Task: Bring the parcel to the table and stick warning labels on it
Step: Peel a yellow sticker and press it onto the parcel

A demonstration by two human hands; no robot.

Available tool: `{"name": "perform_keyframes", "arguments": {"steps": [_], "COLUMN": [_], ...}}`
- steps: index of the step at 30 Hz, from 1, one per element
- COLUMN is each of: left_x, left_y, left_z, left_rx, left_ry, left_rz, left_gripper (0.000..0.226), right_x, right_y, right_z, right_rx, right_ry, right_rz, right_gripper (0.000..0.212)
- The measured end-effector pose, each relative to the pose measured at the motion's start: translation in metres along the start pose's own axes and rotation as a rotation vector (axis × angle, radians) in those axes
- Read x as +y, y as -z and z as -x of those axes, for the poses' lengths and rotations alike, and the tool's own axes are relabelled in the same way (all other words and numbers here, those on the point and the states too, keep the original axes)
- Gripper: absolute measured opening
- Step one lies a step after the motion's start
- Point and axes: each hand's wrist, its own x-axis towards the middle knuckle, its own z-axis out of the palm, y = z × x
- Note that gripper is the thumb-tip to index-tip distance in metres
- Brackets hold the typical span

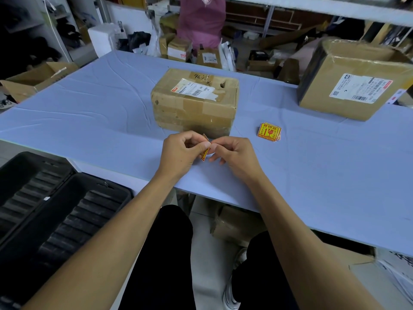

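A taped brown cardboard parcel (194, 101) with a white shipping label on top stands in the middle of the blue table (89, 113). Just in front of it, above the table, my left hand (181, 153) and my right hand (234, 156) pinch one yellow-and-red warning label (205, 151) between their fingertips. The label is mostly hidden by the fingers. A small stack of the same warning labels (269, 130) lies on the table to the right of the parcel.
A larger cardboard box (355, 81) with a white label sits at the table's far right. A black moulded case (51, 198) lies open at my lower left. Several parcels and a person in pink (201, 19) are beyond the table. Another box (234, 222) sits under it.
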Motion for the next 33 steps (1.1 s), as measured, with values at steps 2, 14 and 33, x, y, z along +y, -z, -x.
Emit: {"name": "perform_keyframes", "arguments": {"steps": [2,14,33], "left_x": [0.0002,0.0036,0.0007], "left_y": [0.0,0.0011,0.0017], "left_z": [0.0008,0.0029,0.0018], "left_rx": [-0.005,-0.013,-0.007], "left_ry": [-0.001,0.025,0.046], "left_rz": [0.008,0.069,0.077], "left_gripper": [0.005,0.012,0.013], "right_x": [0.0003,0.0009,-0.0012], "right_y": [-0.0001,-0.0033,-0.0037], "right_z": [-0.0001,-0.0001,0.0009], "right_rx": [0.008,0.032,0.055], "right_ry": [0.002,0.0,0.006], "right_rz": [0.015,0.011,0.046], "right_gripper": [0.016,0.007,0.005]}}
